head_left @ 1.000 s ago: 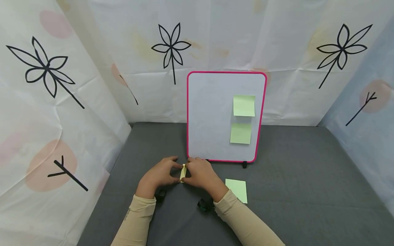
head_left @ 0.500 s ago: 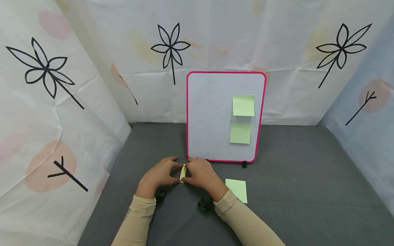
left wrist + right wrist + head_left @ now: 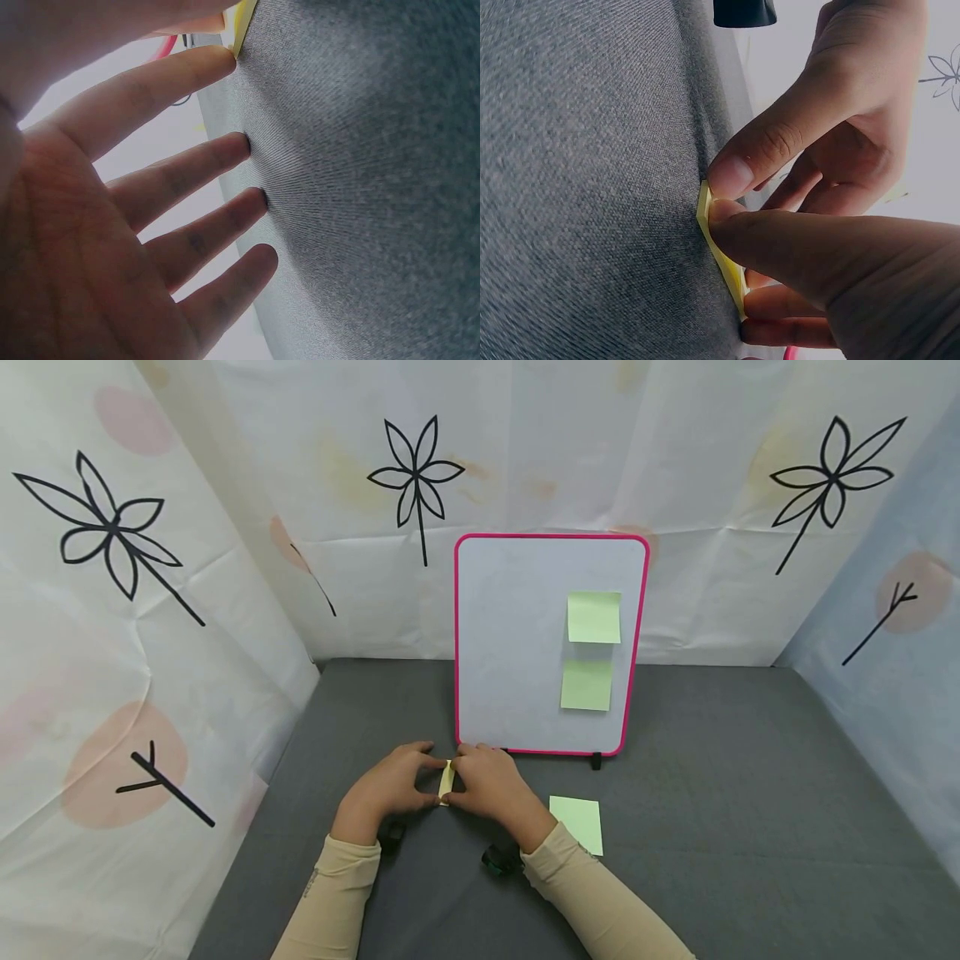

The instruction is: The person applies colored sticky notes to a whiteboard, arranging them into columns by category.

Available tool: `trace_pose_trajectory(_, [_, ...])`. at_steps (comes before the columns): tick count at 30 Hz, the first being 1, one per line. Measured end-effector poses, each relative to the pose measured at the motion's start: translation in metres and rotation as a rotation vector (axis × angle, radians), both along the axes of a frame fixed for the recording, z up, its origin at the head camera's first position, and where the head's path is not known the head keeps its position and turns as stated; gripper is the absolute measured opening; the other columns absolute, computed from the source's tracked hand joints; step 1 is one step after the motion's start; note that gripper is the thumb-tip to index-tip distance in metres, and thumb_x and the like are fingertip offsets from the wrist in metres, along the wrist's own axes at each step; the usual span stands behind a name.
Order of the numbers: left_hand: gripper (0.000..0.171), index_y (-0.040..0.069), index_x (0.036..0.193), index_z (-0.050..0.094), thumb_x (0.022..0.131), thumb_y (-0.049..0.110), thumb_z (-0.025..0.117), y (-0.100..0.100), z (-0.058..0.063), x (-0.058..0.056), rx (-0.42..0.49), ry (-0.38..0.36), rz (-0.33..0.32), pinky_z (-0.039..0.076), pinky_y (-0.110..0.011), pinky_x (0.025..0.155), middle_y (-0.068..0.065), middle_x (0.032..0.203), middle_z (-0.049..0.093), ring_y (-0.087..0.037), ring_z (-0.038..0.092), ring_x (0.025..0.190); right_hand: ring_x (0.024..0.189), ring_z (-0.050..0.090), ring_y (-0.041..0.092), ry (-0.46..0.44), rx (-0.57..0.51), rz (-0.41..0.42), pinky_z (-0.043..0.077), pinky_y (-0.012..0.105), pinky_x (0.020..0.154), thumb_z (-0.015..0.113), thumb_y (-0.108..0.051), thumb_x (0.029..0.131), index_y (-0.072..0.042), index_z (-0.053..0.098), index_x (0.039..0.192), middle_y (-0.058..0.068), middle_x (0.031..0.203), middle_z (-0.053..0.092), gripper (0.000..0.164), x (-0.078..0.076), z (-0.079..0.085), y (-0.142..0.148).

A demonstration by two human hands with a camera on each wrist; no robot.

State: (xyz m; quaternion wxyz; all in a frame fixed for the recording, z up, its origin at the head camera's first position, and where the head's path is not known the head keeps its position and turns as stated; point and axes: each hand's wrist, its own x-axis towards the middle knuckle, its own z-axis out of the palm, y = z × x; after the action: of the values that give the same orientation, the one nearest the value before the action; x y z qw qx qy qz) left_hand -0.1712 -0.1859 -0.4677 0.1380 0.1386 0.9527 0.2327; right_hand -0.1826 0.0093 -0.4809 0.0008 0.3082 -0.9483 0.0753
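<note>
In the head view, a narrow strip of yellow paper [image 3: 447, 783], apparently a folded sticky note, lies on the dark grey cloth between my two hands. My left hand [image 3: 382, 789] holds it from the left by thumb and index finger; its other fingers [image 3: 214, 217] spread out over the cloth in the left wrist view. From the right, my right hand [image 3: 495, 789] holds the same strip. The right wrist view shows both thumbs side by side at the near end of the yellow paper [image 3: 729, 271], with fingertips at its far end. Hands partly cover the paper.
A whiteboard [image 3: 517, 635] with a pink rim stands just behind my hands, bearing an upper green sticky note [image 3: 594, 618] and a lower one [image 3: 587, 685]. Another pale green note [image 3: 581, 822] lies right of my right wrist. Patterned cloth walls [image 3: 540, 443] enclose the table.
</note>
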Motion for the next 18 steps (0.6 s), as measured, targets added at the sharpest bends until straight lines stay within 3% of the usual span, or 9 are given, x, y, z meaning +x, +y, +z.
trace_pose_trajectory(18, [0.056,0.014,0.138,0.073,0.086,0.021,0.091,0.001,0.0004,0.0008,-0.002,0.012,-0.004,0.043,-0.06,0.12,-0.019,0.163,0.047,-0.042,0.043,0.153,0.089,0.065,0.016,-0.004,-0.016,-0.004,0.059,0.035,0.077,0.087,-0.054,0.085,-0.019,0.081,0.114,-0.002,0.105,0.07,0.045,-0.0005,-0.0009,0.0003])
